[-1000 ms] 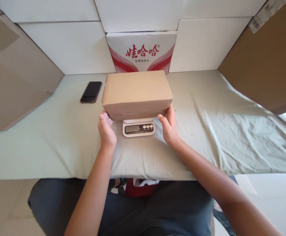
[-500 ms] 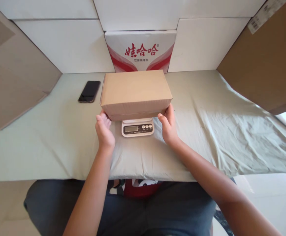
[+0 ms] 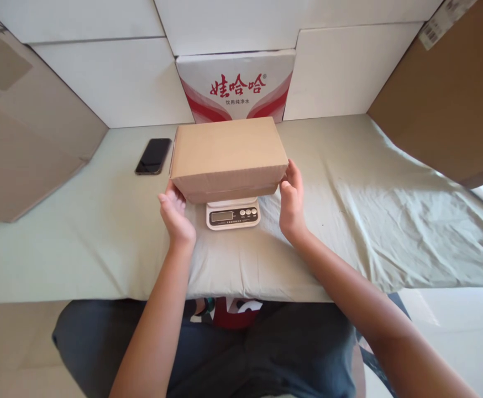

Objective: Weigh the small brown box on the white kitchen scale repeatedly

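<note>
A brown cardboard box (image 3: 229, 146) sits over a small white kitchen scale (image 3: 233, 214), hiding all of it except the front panel with its display and buttons. At the box's lower left front corner, my left hand (image 3: 176, 214) has its fingers against the side and underside, thumb held off. My right hand (image 3: 292, 202) grips the right side near the front corner, its thumb close to the front face. Some fingertips of both hands are hidden by the box. I cannot tell whether the box's full weight rests on the scale.
A black phone (image 3: 153, 156) lies left of the box on the pale green cloth (image 3: 100, 243). Behind stand white cartons (image 3: 113, 83) and a red-and-white carton with printed characters (image 3: 235, 83). Large brown cartons flank the left (image 3: 26, 138) and right (image 3: 444, 105).
My right hand has shifted slightly right and up along the box's side, and its thumb has come off the front face. The left hand and box have stayed nearly in place.
</note>
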Demonstrator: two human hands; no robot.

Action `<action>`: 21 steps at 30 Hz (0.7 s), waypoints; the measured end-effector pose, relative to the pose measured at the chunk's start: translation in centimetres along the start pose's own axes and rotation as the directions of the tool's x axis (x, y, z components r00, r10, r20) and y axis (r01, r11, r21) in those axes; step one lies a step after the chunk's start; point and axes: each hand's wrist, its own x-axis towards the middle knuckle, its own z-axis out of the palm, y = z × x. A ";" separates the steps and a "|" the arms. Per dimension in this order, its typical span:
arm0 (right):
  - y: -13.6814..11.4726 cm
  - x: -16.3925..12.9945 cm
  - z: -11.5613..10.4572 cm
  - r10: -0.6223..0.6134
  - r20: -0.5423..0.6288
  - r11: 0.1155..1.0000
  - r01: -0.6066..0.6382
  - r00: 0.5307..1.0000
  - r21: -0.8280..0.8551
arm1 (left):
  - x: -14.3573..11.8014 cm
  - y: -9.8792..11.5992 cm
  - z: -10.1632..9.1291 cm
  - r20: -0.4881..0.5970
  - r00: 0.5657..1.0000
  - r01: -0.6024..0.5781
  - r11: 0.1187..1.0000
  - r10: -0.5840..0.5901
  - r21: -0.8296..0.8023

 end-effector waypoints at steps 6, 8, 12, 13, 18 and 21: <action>1.1 0.6 -0.3 0.017 -0.037 1.000 -0.018 0.999 -0.008 | 0.1 -0.1 0.0 -0.029 1.000 0.005 1.000 -0.006 -0.017; 1.1 0.8 -0.4 0.030 -0.049 0.999 -0.029 0.998 0.018 | 0.1 0.0 0.1 -0.032 0.999 0.008 1.000 -0.009 -0.016; 1.0 1.1 -0.5 0.035 -0.056 0.998 -0.032 0.998 0.050 | 0.3 0.1 0.4 -0.044 0.999 -0.005 1.000 0.005 -0.014; 0.9 1.1 -0.5 0.032 -0.052 0.998 -0.029 0.998 0.050 | 0.4 0.1 0.5 -0.054 0.998 -0.009 1.000 0.008 -0.021; 0.5 1.1 -0.5 -0.006 -0.018 1.000 0.006 1.000 0.007 | 0.3 -0.1 0.5 -0.045 0.999 -0.004 0.999 0.003 -0.042; 0.3 1.0 -0.3 -0.043 0.007 0.998 0.043 0.999 -0.038 | 0.2 -0.4 0.4 -0.039 0.999 -0.002 0.999 0.000 -0.036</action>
